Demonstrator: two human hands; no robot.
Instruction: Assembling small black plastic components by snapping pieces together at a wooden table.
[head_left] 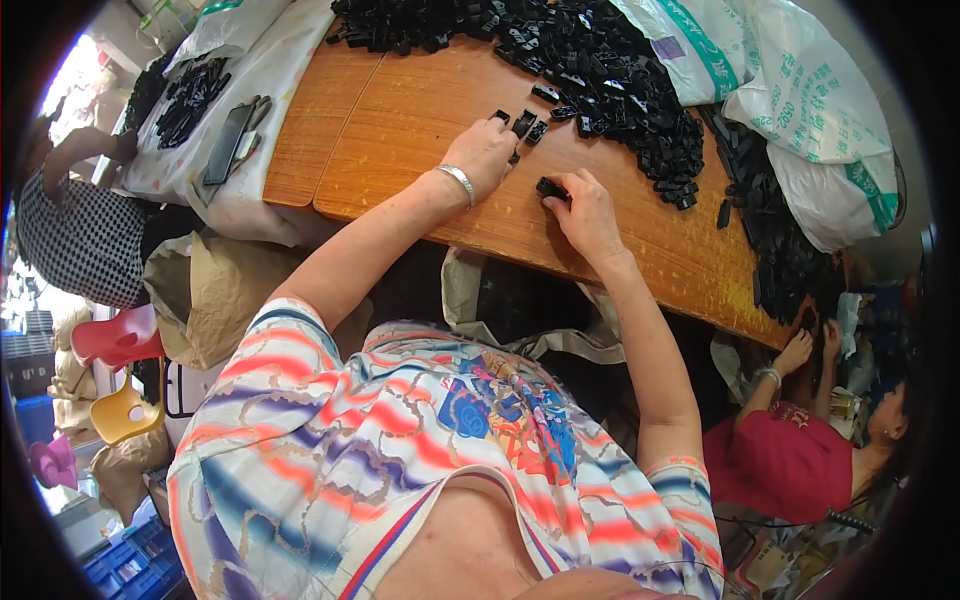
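My left hand (pixel 482 155) rests at the near part of the wooden table (pixel 420 110), its fingers curled around small black plastic parts; a few more black parts (pixel 526 124) lie right at its fingertips. A little to the right, my right hand (pixel 588 215) pinches a single black plastic part (pixel 551 189) between thumb and fingers, just above the table's near edge. Beyond both hands spreads a large heap of glossy black plastic parts (pixel 620 90). What exactly sits under the left palm is hidden.
White sacks with green print (pixel 810 110) stand at the far right. A phone (pixel 228 143) lies on the covered table at left. An open sack (pixel 460 300) hangs below the table edge. A person in a red shirt (pixel 785 460) works at right; another person (pixel 80 235) sits at left.
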